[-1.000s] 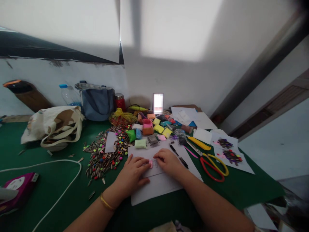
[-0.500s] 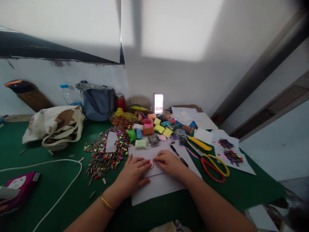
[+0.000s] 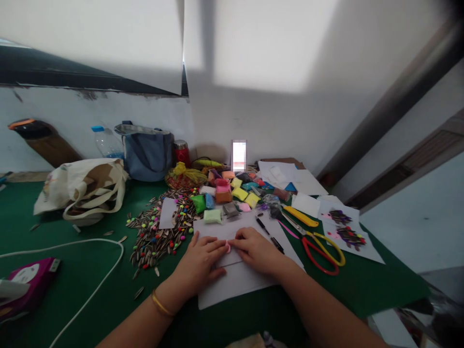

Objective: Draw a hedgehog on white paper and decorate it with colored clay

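Observation:
A small curved piece of pink modelling clay [image 3: 228,247] lies on white paper [image 3: 250,282] in front of me. My left hand [image 3: 205,261] rests flat on the sheet, fingers stretched out, its fingertips against the clay's left side. From the right, my right hand [image 3: 255,249] touches the clay's upper edge with an outstretched index fingertip. The other fingers of that hand are bent and apart from it, and its thumb is mostly hidden. A black pen [image 3: 270,234] lies on the paper just beyond my right hand.
Sunflower seeds mixed with coloured balls [image 3: 159,241] are heaped left of the paper. Bagged clay packs [image 3: 223,193] lie behind it. Scissors [image 3: 322,253], a yellow cutter [image 3: 300,216] and decorated sheets [image 3: 366,251] are at the right. A white cable [image 3: 105,280] crosses the left side.
My right index finger has come down onto the edge of the pink clay and now touches it. My left hand stays in place.

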`<state>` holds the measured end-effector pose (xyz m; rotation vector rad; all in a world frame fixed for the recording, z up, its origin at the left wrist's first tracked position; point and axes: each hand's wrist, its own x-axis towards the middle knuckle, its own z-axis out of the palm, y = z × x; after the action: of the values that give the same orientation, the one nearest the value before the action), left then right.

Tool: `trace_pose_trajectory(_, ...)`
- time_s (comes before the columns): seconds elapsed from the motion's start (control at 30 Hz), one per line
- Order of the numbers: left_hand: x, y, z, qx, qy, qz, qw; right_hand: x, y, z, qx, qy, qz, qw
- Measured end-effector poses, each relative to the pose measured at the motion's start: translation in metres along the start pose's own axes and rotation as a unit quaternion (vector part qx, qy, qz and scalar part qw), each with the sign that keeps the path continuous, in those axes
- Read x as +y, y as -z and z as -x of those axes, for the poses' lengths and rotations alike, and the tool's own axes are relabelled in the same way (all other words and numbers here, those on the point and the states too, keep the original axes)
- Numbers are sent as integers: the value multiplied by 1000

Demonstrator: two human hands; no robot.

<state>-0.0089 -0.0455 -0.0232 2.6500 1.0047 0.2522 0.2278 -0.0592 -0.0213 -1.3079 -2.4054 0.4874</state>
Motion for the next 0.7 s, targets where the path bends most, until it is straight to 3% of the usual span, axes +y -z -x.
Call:
trace_pose_trajectory(0.4, -1, -2, 0, 26, -22, -25, 999, 6, -4, -2, 26, -7, -45, 999)
trace_pose_trajectory(0.7, -2, -3, 0, 18, -35, -16, 999, 0, -4, -2, 19, -16, -11, 1000)
